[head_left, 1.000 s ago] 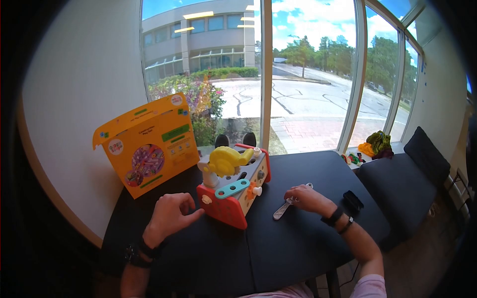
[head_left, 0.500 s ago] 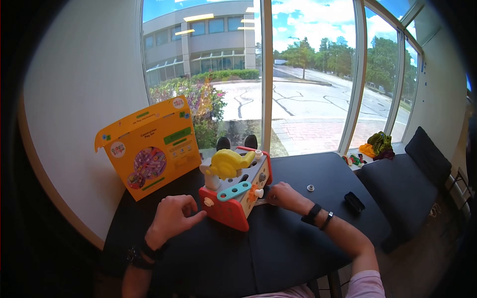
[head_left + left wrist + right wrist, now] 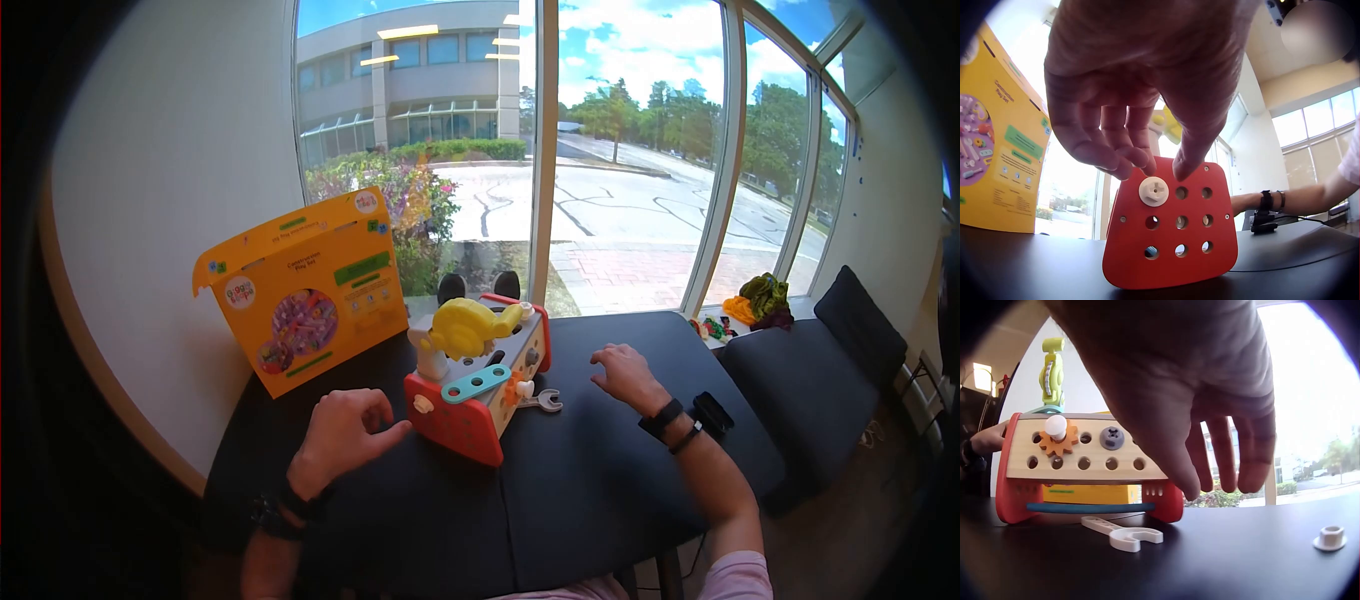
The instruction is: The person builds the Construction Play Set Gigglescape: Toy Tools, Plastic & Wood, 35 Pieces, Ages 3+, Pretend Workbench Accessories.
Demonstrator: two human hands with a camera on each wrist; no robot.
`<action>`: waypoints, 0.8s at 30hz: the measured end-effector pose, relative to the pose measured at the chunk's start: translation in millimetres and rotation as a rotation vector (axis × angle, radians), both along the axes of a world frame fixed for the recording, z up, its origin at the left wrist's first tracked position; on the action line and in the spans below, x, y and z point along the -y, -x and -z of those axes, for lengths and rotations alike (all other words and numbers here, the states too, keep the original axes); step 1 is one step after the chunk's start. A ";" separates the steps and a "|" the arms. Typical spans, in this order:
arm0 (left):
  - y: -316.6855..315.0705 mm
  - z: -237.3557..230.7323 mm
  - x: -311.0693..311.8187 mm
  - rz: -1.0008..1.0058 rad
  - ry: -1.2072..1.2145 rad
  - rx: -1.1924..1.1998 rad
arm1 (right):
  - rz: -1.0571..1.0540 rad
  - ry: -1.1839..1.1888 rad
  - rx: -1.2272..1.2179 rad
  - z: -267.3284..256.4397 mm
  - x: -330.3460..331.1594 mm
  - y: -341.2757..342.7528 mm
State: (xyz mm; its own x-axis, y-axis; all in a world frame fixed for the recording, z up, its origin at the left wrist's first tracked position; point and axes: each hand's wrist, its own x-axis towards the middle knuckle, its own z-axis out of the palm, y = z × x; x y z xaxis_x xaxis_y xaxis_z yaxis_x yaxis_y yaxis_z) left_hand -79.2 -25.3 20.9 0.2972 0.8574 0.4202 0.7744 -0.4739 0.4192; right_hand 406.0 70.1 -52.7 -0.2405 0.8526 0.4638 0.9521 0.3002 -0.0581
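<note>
A toy workbench (image 3: 490, 385) stands on the black table, with red end panels (image 3: 1169, 228), a turquoise strip (image 3: 476, 384) and a yellow piece (image 3: 462, 328) on top. My left hand (image 3: 345, 430) hovers by the near red panel, fingers loosely bent around nothing, close to a white bolt head (image 3: 1154, 191). Out over the table to the right is my right hand (image 3: 628, 378), empty, with fingers loosely extended. A grey toy wrench (image 3: 1125, 536) lies flat, its handle reaching under the bench. Beyond the right fingers sits a small white nut (image 3: 1330, 539), hidden in the head view.
A yellow cardboard box (image 3: 310, 290) stands behind the bench on the left, by the window. A black case (image 3: 713, 412) lies right of my right wrist. On the bench's front are an orange gear (image 3: 1059, 440) and a grey screw (image 3: 1112, 438).
My right hand carried the wrench left to the bench, let it go there and moved back right, over where the white nut lay. My left hand has hardly moved.
</note>
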 end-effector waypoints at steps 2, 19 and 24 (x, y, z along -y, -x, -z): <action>0.9 -2.1 1.2 -0.022 0.040 -0.016 | 0.201 0.002 0.034 9.7 8.3 -23.2; -1.7 0.5 1.1 -0.004 0.058 -0.062 | -0.065 0.298 0.041 17.2 11.4 -1.5; 4.2 2.9 1.1 0.007 0.027 -0.030 | -0.110 0.433 0.275 -1.6 34.4 21.9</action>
State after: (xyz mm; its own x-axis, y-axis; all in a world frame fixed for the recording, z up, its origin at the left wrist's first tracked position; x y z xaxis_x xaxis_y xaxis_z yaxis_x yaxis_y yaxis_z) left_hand -83.4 -26.4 18.0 0.3153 0.8662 0.3877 0.7837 -0.4681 0.4084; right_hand 384.0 35.6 -51.1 -0.4029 0.9150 -0.0181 0.9137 0.4033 0.0490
